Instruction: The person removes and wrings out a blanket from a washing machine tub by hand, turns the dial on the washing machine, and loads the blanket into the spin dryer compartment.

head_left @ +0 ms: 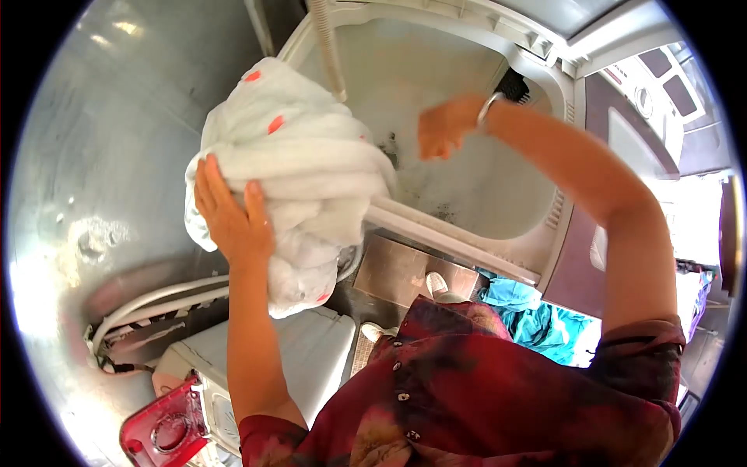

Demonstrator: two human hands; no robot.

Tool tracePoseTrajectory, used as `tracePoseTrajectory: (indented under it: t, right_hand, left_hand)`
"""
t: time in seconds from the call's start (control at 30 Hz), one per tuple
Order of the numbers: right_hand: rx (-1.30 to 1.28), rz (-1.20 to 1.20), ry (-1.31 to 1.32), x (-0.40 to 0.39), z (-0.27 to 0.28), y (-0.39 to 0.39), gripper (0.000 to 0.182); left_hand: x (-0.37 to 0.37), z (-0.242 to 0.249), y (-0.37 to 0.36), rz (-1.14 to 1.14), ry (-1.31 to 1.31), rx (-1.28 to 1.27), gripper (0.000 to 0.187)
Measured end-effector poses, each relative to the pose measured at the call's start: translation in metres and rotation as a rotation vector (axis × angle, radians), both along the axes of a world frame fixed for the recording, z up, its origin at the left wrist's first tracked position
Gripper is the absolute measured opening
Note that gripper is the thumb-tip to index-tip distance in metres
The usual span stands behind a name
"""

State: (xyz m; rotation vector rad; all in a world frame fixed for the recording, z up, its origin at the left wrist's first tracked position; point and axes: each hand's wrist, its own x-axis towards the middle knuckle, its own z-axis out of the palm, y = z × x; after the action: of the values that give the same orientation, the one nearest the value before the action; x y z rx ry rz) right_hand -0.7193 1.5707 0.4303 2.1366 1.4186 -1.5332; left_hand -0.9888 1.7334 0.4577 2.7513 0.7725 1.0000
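A bulky bundle of wet white cloth with red marks (299, 156) rests at the left edge of a white washing tub (459, 241). Against the bundle's near left side lies my left hand (233, 218), its fingers apart and spread on the fabric. My right hand (447, 128) is over the tub, to the right of the cloth and not touching it. Its fingers are curled and somewhat blurred, so whether anything is in them cannot be made out. Cloudy water (482, 179) with dark specks shows in the tub below that hand.
A ribbed hose (325, 47) hangs at the tub's back left. Below the bundle stands a grey-white box (311, 342), with a red plastic part (165, 424) nearby. Teal cloth (545, 327) lies at the lower right. A control panel with a dial (644, 101) is at the upper right.
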Motion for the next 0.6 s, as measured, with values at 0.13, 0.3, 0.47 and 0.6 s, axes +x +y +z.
tracePoseTrajectory:
  t: [0.13, 0.3, 0.47, 0.6]
  right_hand:
    - [-0.031, 0.207, -0.155, -0.001, -0.137, -0.006, 0.059]
    - [0.075, 0.063, -0.319, -0.030, -0.210, 0.026, 0.088]
    - [0.452, 0.193, -0.245, -0.030, -0.271, 0.060, 0.083]
    - [0.536, 0.083, 0.052, -0.052, -0.294, 0.075, 0.071]
  left_hand:
    - [0.001, -0.001, 0.002, -0.016, 0.025, -0.005, 0.054]
    - [0.003, -0.005, 0.004, -0.057, -0.001, -0.039, 0.060]
    - [0.005, -0.012, 0.009, -0.049, -0.006, -0.012, 0.063]
    - [0.007, -0.015, 0.011, -0.071, -0.024, 0.024, 0.063]
